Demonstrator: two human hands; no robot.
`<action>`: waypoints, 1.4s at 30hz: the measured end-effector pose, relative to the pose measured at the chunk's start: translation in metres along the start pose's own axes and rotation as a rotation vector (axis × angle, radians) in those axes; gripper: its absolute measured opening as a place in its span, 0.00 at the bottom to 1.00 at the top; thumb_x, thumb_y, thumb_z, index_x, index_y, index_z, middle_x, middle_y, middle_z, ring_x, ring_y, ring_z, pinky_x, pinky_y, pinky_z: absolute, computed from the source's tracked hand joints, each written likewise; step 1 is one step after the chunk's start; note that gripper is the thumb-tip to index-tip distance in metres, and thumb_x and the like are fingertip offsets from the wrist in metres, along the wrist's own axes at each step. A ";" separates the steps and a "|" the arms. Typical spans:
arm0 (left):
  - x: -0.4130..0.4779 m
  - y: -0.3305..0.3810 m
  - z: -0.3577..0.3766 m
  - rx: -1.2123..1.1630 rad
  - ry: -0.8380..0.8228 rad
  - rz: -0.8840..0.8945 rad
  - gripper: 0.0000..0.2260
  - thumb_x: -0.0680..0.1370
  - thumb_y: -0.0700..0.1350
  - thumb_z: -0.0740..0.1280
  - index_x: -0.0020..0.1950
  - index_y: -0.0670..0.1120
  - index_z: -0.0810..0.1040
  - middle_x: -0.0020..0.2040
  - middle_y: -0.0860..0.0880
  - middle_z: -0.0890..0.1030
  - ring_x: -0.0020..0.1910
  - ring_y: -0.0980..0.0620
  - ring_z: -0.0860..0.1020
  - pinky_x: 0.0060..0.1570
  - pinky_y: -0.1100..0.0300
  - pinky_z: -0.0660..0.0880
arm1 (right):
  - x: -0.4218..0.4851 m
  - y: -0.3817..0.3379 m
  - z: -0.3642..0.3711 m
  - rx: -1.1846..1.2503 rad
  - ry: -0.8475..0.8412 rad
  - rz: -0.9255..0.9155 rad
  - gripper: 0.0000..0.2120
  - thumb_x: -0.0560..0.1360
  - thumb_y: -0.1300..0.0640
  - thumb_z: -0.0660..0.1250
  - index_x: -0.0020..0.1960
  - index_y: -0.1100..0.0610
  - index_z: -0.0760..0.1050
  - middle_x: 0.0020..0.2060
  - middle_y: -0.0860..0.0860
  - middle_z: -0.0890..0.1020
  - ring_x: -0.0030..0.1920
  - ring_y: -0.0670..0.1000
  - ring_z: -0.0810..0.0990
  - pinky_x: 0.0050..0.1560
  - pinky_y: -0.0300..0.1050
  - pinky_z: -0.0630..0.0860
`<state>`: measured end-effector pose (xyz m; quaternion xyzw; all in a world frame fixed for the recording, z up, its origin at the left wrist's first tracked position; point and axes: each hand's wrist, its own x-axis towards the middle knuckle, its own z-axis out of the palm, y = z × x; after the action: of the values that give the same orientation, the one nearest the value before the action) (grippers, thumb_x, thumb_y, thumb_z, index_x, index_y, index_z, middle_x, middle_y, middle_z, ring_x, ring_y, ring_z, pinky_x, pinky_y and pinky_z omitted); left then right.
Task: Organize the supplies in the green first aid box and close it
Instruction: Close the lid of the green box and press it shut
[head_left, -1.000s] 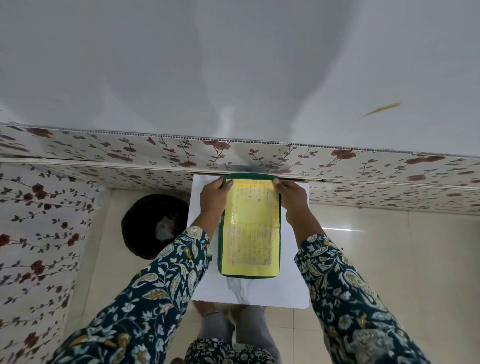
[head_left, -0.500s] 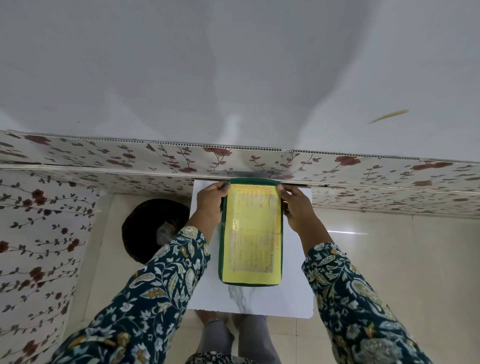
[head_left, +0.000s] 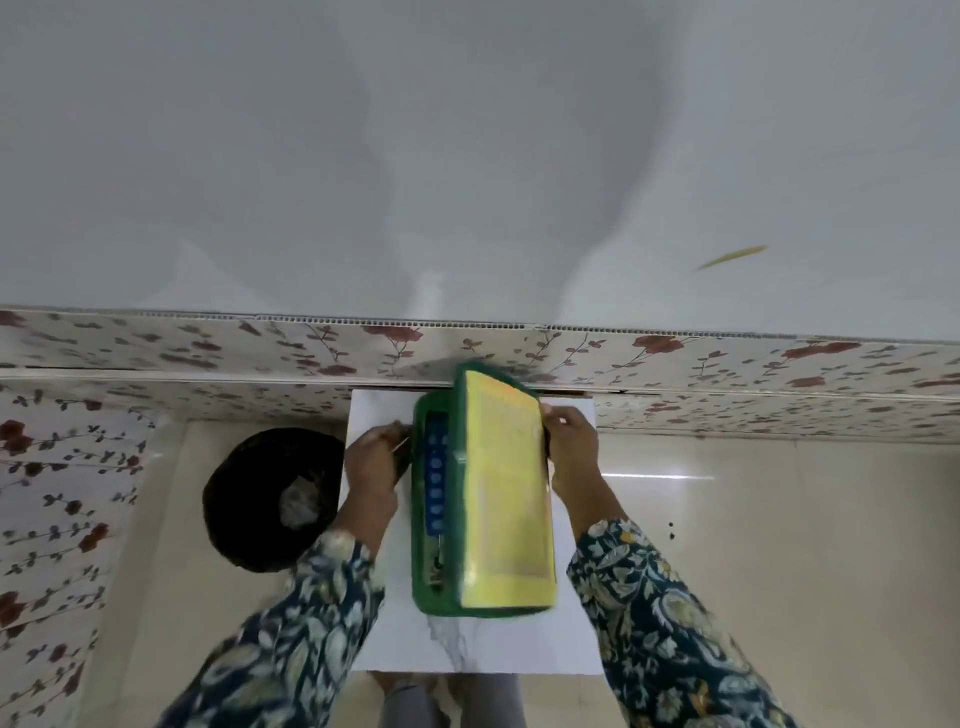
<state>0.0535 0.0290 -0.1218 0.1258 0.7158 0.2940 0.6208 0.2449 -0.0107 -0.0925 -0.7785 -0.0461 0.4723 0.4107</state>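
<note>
The green first aid box (head_left: 422, 587) lies lengthwise on a small white marbled table (head_left: 483, 644). Its lid (head_left: 506, 488), covered by a yellow printed sheet, is swung up and tilted toward the right. Through the gap on the left I see a blue blister strip (head_left: 435, 483) and other small supplies inside. My right hand (head_left: 571, 452) grips the lid's right edge near the far end. My left hand (head_left: 371, 462) is at the box's left side, fingers curled against its wall. The frame is blurred.
A black round bin (head_left: 270, 499) with a pale wad inside stands on the tiled floor left of the table. A floral-patterned wall panel (head_left: 727, 358) runs right behind the table's far edge. My knees show under the near edge.
The lid, flat on the box earlier, has been lifted on its left side and swung toward the right. My left hand dropped from the lid corner to the box's side.
</note>
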 end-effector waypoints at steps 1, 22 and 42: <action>-0.003 -0.001 -0.003 -0.065 -0.024 0.015 0.09 0.79 0.40 0.61 0.43 0.40 0.79 0.33 0.51 0.85 0.41 0.49 0.78 0.38 0.64 0.78 | -0.001 0.004 -0.005 0.050 0.008 0.011 0.09 0.77 0.58 0.62 0.50 0.62 0.78 0.35 0.53 0.77 0.38 0.52 0.72 0.39 0.44 0.71; -0.064 -0.008 0.000 0.440 -0.196 0.330 0.24 0.81 0.47 0.59 0.77 0.51 0.57 0.74 0.47 0.67 0.70 0.46 0.69 0.70 0.46 0.67 | -0.030 0.000 0.023 -0.001 0.087 -0.021 0.13 0.78 0.56 0.61 0.60 0.57 0.77 0.57 0.55 0.81 0.54 0.55 0.78 0.57 0.48 0.76; -0.082 -0.035 -0.006 0.539 -0.142 0.417 0.22 0.78 0.47 0.64 0.71 0.48 0.65 0.63 0.45 0.78 0.57 0.45 0.79 0.56 0.46 0.78 | -0.062 0.031 0.003 -0.346 -0.164 -0.291 0.21 0.78 0.53 0.60 0.70 0.47 0.63 0.61 0.48 0.78 0.57 0.53 0.79 0.60 0.55 0.77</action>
<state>0.0701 -0.0450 -0.0742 0.4488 0.6818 0.2052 0.5400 0.1986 -0.0577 -0.0705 -0.7815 -0.2715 0.4547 0.3299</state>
